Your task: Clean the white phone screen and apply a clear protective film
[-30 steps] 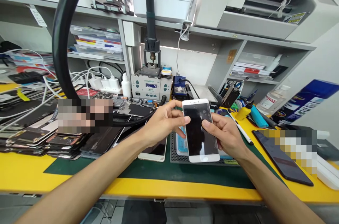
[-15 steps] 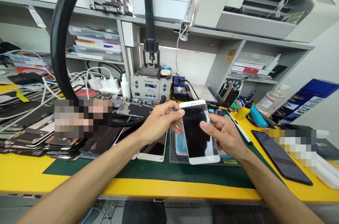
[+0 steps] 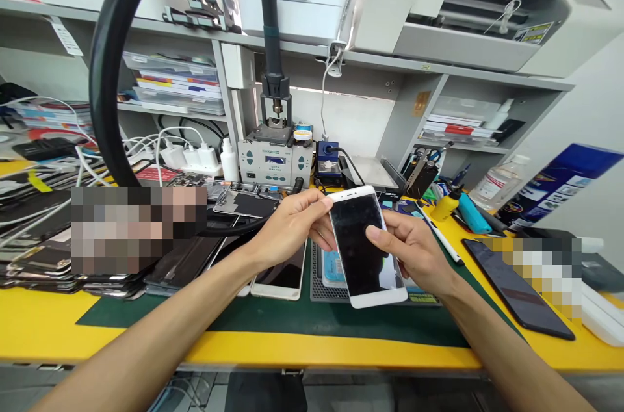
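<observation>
A white smartphone (image 3: pixel 363 256) with a dark screen is held up, slightly tilted, above the green mat (image 3: pixel 273 318). My left hand (image 3: pixel 305 217) pinches its upper left corner, thumb on the front and fingers behind. On the other side, my right hand (image 3: pixel 412 246) grips the right edge, its thumb resting on the screen. Behind and under the phone, partly covered by it, lies a dark perforated tray (image 3: pixel 324 292) with a light-blue item (image 3: pixel 330 266) on it. Another white-framed phone (image 3: pixel 283 275) lies on the mat below my left wrist.
Stacked phone parts (image 3: pixel 43 262) fill the left of the yellow table (image 3: pixel 244 350). A hot-air station (image 3: pixel 273 162) stands behind, its thick black hose (image 3: pixel 100 74) looping at left. To the right are a dark phone (image 3: pixel 517 288), a yellow bottle (image 3: pixel 446 204) and a white pen (image 3: pixel 441 233).
The phone has tilted a little, its lower end shifting slightly right and down. Both hands keep their hold, and the camera view has moved slightly.
</observation>
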A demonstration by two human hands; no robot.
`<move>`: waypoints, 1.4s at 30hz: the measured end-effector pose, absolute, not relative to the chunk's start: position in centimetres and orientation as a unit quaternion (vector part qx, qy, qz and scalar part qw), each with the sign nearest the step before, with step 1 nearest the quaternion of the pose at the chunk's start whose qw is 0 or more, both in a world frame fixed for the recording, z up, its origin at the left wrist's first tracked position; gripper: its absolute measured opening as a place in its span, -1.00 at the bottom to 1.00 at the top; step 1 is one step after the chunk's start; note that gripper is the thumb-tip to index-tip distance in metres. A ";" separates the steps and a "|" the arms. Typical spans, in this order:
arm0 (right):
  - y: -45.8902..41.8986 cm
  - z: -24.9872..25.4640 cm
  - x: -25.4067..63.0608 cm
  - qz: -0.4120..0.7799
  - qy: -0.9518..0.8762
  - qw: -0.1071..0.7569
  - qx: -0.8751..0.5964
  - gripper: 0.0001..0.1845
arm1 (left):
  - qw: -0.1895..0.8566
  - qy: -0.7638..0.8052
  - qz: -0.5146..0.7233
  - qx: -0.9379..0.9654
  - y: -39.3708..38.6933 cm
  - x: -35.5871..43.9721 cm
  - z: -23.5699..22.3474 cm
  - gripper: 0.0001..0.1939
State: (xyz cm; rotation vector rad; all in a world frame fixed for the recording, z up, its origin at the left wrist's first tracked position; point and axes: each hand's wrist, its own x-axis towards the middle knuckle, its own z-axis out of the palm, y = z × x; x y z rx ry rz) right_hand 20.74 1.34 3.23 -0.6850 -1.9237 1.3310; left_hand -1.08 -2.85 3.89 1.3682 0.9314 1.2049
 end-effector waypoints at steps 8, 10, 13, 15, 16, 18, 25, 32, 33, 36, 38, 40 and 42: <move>1.1 3.0 21.3 0.423 -0.793 0.342 -0.274 -0.68 | 0.480 0.398 0.512 0.591 -2.9 -1.0 3.5 -0.69; 0.9 3.0 21.4 0.400 -0.807 0.343 -0.267 -0.68 | 0.468 0.396 0.517 0.598 -2.8 -1.0 3.4 -0.66; 0.8 3.2 21.4 0.375 -0.821 0.338 -0.265 -0.67 | 0.452 0.399 0.521 0.604 -3.0 -0.8 3.4 -0.64; 0.6 3.3 21.3 0.369 -0.826 0.331 -0.268 -0.67 | 0.441 0.402 0.527 0.605 -3.1 -0.7 3.4 -0.63; 0.6 3.3 21.3 0.369 -0.827 0.328 -0.269 -0.66 | 0.438 0.403 0.530 0.605 -3.2 -0.7 3.5 -0.63; 0.4 3.3 21.2 0.369 -0.829 0.324 -0.270 -0.67 | 0.435 0.403 0.532 0.605 -3.3 -0.7 3.5 -0.62; 0.1 3.1 21.0 0.348 -0.838 0.319 -0.275 -0.66 | 0.435 0.421 0.525 0.598 -3.1 -0.6 3.4 -0.59; 0.1 3.0 20.9 0.379 -0.834 0.290 -0.277 -0.67 | 0.444 0.427 0.523 0.589 -3.0 -0.7 3.1 -0.56; 0.0 3.0 20.9 0.383 -0.832 0.292 -0.274 -0.67 | 0.444 0.431 0.521 0.588 -3.0 -0.8 3.2 -0.55; -0.1 3.0 20.8 0.397 -0.826 0.300 -0.265 -0.68 | 0.452 0.439 0.510 0.587 -3.0 -0.8 3.4 -0.53; -0.1 3.1 20.8 0.408 -0.822 0.299 -0.262 -0.68 | 0.457 0.445 0.500 0.586 -3.0 -0.8 3.5 -0.52; -0.2 3.1 20.8 0.416 -0.821 0.291 -0.262 -0.68 | 0.461 0.452 0.494 0.582 -3.0 -0.9 3.5 -0.51; -0.2 3.1 20.8 0.419 -0.821 0.285 -0.264 -0.69 | 0.460 0.462 0.491 0.578 -3.0 -0.9 3.6 -0.51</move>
